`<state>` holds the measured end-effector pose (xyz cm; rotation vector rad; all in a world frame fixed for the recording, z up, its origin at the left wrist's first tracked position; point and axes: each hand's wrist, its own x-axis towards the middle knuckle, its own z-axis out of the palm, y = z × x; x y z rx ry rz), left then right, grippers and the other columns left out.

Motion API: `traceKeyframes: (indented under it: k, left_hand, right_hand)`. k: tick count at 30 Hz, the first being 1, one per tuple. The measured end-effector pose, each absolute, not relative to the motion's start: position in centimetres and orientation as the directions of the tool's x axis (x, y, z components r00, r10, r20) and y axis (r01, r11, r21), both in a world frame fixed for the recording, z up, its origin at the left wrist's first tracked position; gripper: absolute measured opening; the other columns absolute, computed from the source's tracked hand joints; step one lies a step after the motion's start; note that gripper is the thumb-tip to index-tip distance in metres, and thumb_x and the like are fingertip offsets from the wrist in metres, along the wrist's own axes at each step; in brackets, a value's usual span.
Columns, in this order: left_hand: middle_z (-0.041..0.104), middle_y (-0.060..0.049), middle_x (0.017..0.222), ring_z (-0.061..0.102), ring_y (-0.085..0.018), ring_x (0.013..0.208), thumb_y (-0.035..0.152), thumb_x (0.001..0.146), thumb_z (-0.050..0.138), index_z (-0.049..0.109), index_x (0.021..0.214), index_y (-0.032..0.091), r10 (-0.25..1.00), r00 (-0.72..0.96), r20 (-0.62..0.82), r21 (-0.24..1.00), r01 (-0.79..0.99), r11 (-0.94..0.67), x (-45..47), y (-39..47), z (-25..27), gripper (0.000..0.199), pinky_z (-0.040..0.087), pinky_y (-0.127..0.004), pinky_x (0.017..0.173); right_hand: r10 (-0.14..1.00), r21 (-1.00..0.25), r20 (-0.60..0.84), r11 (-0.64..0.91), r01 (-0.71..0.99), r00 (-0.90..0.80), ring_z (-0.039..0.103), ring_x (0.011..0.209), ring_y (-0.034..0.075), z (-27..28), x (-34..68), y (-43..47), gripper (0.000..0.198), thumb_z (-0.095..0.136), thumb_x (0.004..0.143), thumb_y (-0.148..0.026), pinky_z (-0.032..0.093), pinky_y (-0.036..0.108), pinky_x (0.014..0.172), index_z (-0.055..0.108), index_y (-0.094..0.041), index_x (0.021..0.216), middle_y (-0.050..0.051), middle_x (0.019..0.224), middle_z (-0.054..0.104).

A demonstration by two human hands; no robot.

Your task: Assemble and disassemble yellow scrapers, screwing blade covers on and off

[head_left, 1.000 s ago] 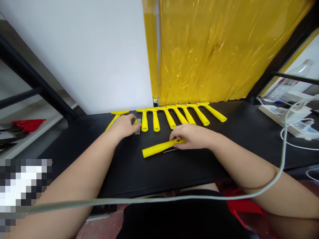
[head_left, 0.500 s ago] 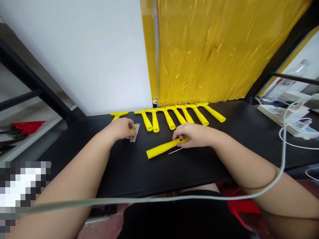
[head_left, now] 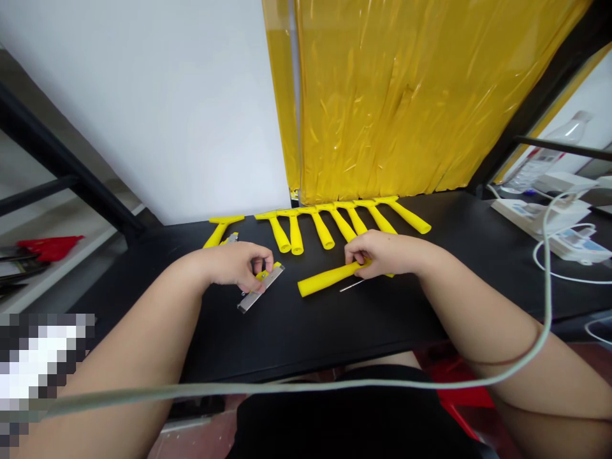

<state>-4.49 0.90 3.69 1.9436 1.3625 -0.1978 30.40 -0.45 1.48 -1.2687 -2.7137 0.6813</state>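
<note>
My left hand [head_left: 232,264] is closed on a flat metal blade piece [head_left: 253,299] with a bit of yellow at its edge, held over the table's left middle. A yellow scraper handle [head_left: 325,280] is gripped by my right hand [head_left: 382,253], its wide tube end pointing left; the fingers hide much of its other end. A thin metal rod [head_left: 351,285] shows below that hand, and I cannot tell whether it is held too. Several similar yellow T-shaped handles [head_left: 324,233] lie in a row behind. A separate yellow handle [head_left: 217,233] lies behind my left hand, near another small metal piece [head_left: 233,237].
The black table [head_left: 287,338] backs onto a white panel [head_left: 191,115] and yellow plastic sheeting [head_left: 382,95]. White power strips [head_left: 549,229] with cables and a plastic bottle [head_left: 540,159] stand at right. A pale cable [head_left: 335,384] hangs across the foreground.
My left hand has come nearer and slightly right with the blade piece, uncovering more of the handle behind it. My right hand has shifted slightly right with its yellow handle.
</note>
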Motion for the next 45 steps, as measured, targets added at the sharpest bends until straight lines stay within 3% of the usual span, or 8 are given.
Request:
traceKeyframes:
  k: [4,10,20,24,28,30,38,45]
  left_hand:
    - [0.068,0.003,0.084,0.063,-0.018,0.077,0.033,0.062,0.078,0.070,0.092,0.027,0.745,0.482,-0.462,0.414,0.860,-0.299,-3.6,0.2,4.1,0.031,0.045,-0.027,0.066]
    - [0.072,0.001,0.092,0.067,-0.020,0.084,0.036,0.069,0.079,0.076,0.097,0.029,0.698,0.595,-0.398,0.437,0.792,-0.426,-2.8,-0.1,3.9,0.029,0.048,-0.028,0.070]
    - [0.073,-0.002,0.095,0.069,-0.019,0.084,0.041,0.078,0.075,0.075,0.106,0.025,0.707,0.657,-0.262,0.517,0.714,-0.472,-1.5,-0.3,3.4,0.032,0.053,-0.029,0.074]
    - [0.075,-0.004,0.099,0.070,-0.020,0.088,0.043,0.077,0.071,0.071,0.102,0.023,0.788,0.576,-0.217,0.468,0.770,-0.434,-3.3,-0.1,4.4,0.032,0.053,-0.029,0.075]
    - [0.074,-0.003,0.097,0.070,-0.021,0.079,0.043,0.056,0.083,0.068,0.103,0.024,0.849,0.356,-0.390,0.265,0.927,-0.267,-5.7,0.3,5.0,0.052,0.051,-0.028,0.065]
    - [0.075,-0.003,0.095,0.070,-0.021,0.073,0.038,0.050,0.085,0.068,0.098,0.025,0.849,0.290,-0.441,0.227,0.952,-0.207,-6.2,0.4,4.8,0.053,0.049,-0.027,0.060]
    - [0.077,0.003,0.083,0.073,-0.021,0.073,0.025,0.055,0.072,0.068,0.082,0.025,0.794,0.366,-0.485,0.320,0.919,-0.229,-4.9,0.8,3.6,0.027,0.049,-0.026,0.061]
    - [0.076,0.003,0.075,0.075,-0.022,0.077,0.032,0.063,0.076,0.064,0.075,0.023,0.755,0.482,-0.445,0.531,0.821,-0.210,-3.2,0.5,3.2,0.020,0.052,-0.029,0.068]
  right_hand:
    - [0.757,-0.434,-0.148,0.528,0.730,-0.636,0.056,0.068,0.014,1.5,31.1,-0.2,0.016,0.071,0.074,-0.017,0.040,0.027,0.062,0.070,-0.023,0.088,-0.002,0.079,0.063]
    - [0.793,-0.405,-0.218,0.457,0.792,-0.569,0.056,0.067,0.014,1.8,32.4,0.3,0.018,0.071,0.071,-0.017,0.040,0.027,0.061,0.071,-0.023,0.089,-0.003,0.078,0.063]
    - [0.793,-0.410,-0.270,0.419,0.810,-0.547,0.057,0.067,0.014,1.7,33.5,0.6,0.021,0.072,0.070,-0.020,0.040,0.027,0.061,0.071,-0.023,0.091,-0.002,0.080,0.064]
    - [0.794,-0.390,-0.276,0.424,0.818,-0.542,0.056,0.067,0.014,2.0,33.3,0.5,0.021,0.076,0.070,-0.025,0.039,0.027,0.061,0.071,-0.024,0.090,-0.002,0.080,0.063]
    - [0.786,-0.406,-0.263,0.436,0.803,-0.560,0.054,0.065,0.014,2.2,33.1,0.4,0.024,0.080,0.071,-0.033,0.037,0.027,0.059,0.070,-0.024,0.092,-0.003,0.078,0.061]
    - [0.784,-0.417,-0.270,0.428,0.802,-0.559,0.053,0.063,0.013,2.2,33.0,0.4,0.027,0.081,0.071,-0.035,0.036,0.028,0.058,0.071,-0.024,0.093,-0.003,0.077,0.060]
    - [0.779,-0.411,-0.299,0.417,0.811,-0.551,0.052,0.062,0.013,2.2,32.8,0.4,0.029,0.082,0.071,-0.038,0.033,0.028,0.056,0.073,-0.026,0.096,-0.004,0.076,0.059]
    - [0.783,-0.411,-0.293,0.415,0.811,-0.549,0.053,0.064,0.014,1.9,32.9,0.6,0.036,0.082,0.071,-0.042,0.035,0.028,0.057,0.073,-0.025,0.102,-0.003,0.077,0.060]
